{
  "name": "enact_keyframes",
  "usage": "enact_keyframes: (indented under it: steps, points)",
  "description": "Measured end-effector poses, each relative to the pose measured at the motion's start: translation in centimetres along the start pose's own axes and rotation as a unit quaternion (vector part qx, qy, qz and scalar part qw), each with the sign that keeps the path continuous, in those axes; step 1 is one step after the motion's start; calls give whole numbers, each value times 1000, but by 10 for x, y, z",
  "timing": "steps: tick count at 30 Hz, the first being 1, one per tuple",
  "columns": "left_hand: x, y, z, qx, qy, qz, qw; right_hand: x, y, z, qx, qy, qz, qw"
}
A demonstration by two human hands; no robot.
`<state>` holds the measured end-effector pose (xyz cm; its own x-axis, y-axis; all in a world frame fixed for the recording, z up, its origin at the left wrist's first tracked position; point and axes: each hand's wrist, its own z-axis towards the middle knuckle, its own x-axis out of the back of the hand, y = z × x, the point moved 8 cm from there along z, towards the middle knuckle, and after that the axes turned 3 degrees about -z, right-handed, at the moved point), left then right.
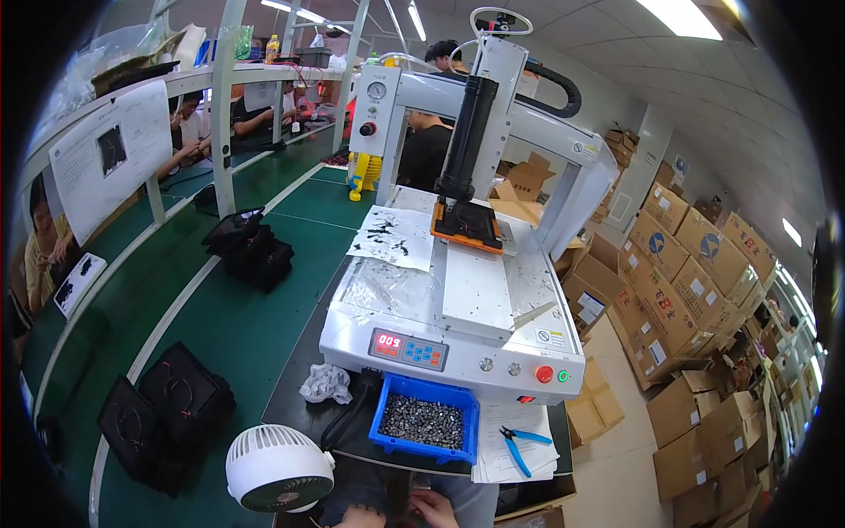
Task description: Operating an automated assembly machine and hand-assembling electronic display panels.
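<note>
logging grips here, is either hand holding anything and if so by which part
Cannot be told: the left hand and right hand are cut off at the picture's lower edge, and no held thing shows clearly.

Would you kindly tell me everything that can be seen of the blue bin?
The blue bin is an open-topped, roughly rectangular box that looks like plastic. It sits upright on the dark table, by the front of the white machine, with papers at its right. Many small, grey, metallic-looking pieces cover its floor.
</note>
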<state>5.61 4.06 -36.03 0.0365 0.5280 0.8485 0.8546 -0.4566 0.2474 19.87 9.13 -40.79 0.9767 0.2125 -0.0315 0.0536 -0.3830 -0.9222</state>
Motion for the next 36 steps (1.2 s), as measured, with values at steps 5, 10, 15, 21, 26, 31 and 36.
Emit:
enact_keyframes:
  steps: [5,10,15,21,26,31,36]
  points:
    - [5,17,-7,-47,-38,-64,996,-8,6,1,3,-24,-35,999]
    - [3,19,-9,-40,-44,-52,997,-12,17,2,-6,-48,-57,997]
    - [-1,13,-7,-18,-41,-47,998,-22,12,-4,-17,-91,-49,994]
    - [-2,16,-6,-25,-39,-52,998,-21,23,-1,-4,-91,-75,993]
    - [-1,17,-8,-35,-29,-47,998,-25,19,-2,-6,-96,-72,993]
    - [-2,17,-7,-32,-43,-48,997,-24,23,-2,5,-115,-82,990]
    - [-7,17,-5,-31,-57,-46,997,-27,34,0,-4,-148,-151,977]
